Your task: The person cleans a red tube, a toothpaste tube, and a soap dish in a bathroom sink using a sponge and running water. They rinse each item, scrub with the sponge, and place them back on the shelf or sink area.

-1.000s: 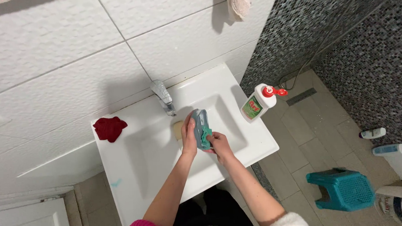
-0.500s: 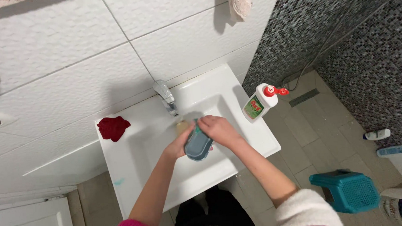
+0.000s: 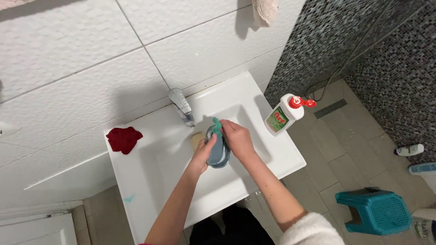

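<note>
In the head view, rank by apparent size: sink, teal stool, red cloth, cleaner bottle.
1. Sink
2. Teal stool
3. Red cloth and cleaner bottle: they look alike; unranked. The stool sits lower, farther from the camera.

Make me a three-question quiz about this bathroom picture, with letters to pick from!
1. Where does the dark red cloth lie?
A. on the floor
B. on the sink's left rim
C. on the stool

2. What colour is the stool on the floor?
A. teal
B. yellow
C. white

3. What is the white bottle with the red cap doing?
A. lying flat in the basin
B. held in a hand
C. standing on the sink's right rim

Answers: 1 B, the cloth rests on the white sink left of the tap. 2 A, its plastic is teal. 3 C, it stands apart from the left hand and right hand, which hold a blue-grey dish.
</note>
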